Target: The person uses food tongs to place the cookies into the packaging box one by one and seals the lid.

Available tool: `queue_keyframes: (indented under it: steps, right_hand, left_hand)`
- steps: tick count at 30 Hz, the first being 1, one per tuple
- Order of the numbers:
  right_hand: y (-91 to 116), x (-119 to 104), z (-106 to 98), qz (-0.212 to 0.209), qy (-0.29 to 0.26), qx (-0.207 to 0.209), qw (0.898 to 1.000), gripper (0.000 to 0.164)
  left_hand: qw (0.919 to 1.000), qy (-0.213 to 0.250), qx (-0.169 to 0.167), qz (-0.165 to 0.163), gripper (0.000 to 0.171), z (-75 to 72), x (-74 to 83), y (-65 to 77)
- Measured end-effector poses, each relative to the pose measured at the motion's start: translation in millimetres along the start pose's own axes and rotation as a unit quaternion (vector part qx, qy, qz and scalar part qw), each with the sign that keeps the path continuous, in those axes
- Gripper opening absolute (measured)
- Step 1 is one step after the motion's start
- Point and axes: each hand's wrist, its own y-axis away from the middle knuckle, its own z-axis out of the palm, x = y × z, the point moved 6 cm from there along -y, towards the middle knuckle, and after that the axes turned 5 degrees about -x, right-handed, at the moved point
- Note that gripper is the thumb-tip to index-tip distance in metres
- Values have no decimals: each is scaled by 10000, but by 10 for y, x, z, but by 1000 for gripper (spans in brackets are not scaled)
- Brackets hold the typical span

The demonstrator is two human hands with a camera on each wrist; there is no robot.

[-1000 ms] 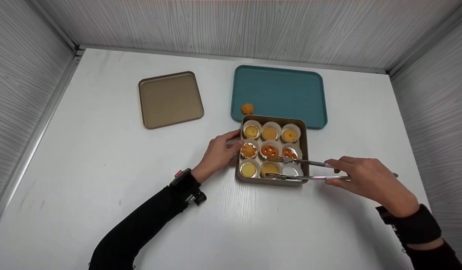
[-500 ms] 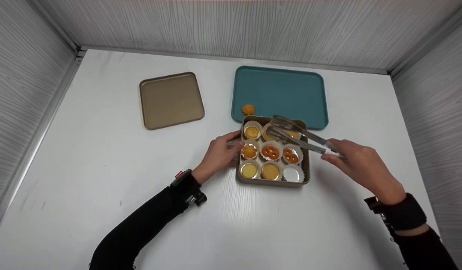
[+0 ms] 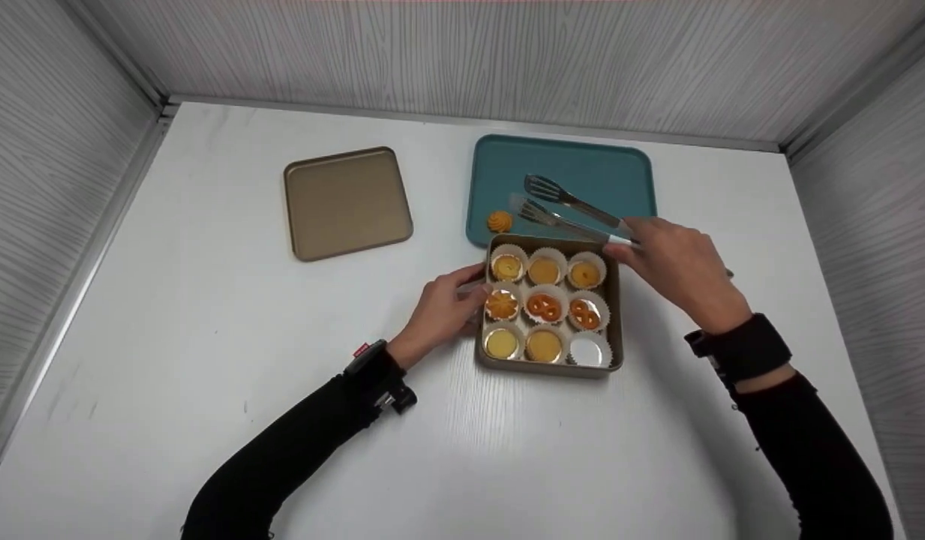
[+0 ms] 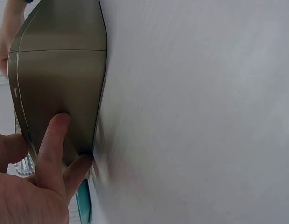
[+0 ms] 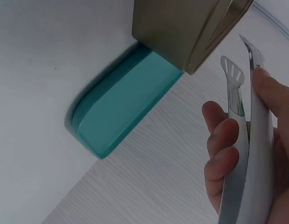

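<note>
A square gold tin (image 3: 552, 369) holds several cookies in paper cups, among them two pretzel-shaped cookies (image 3: 544, 307) in the middle row. The front right cup (image 3: 590, 350) shows its pale bottom. My left hand (image 3: 441, 309) steadies the tin's left side, thumb at the rim and fingers against the outer wall (image 4: 60, 84). My right hand (image 3: 676, 262) grips metal tongs (image 5: 240, 140) with pale handles. Over the teal tray (image 3: 500, 161) hang the slotted tips of the tongs, spread apart with no cookie seen between them. Just left of them lies a swirled cookie (image 3: 500, 221) on the tray.
A flat gold lid-like tray (image 3: 348, 202) lies on the white table (image 3: 207, 375) at the back left. The tin stands in front of the teal tray and overlaps its near edge in the head view. Grey wood-grain panels (image 3: 462, 60) enclose the back and sides.
My right hand has carried the tongs from over the tin's front rows back and up to above the teal tray. My left hand and the tin stay where they were.
</note>
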Motion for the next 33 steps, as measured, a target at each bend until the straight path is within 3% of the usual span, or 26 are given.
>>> queue_keyframes:
  steps: [12,17,23,33]
  right_hand:
    - [-326,-137,153,-98,197,-437,9988,47]
    - [-349,-126,196,14,196,-588,9981,46]
    - [-343,-59,187,237,244,-493,9982,41]
    - [-329,73,235,649,-125,-607,9960,44]
  left_hand:
    - [9999,-84,19,99,51,-7,-2,-9]
    - [9999,-106,30,64,51,-1,-6,-12]
    - [9998,-173,10,57,50,-5,4,-7]
    - [9997,-239,8,101,49,-6,2,-11]
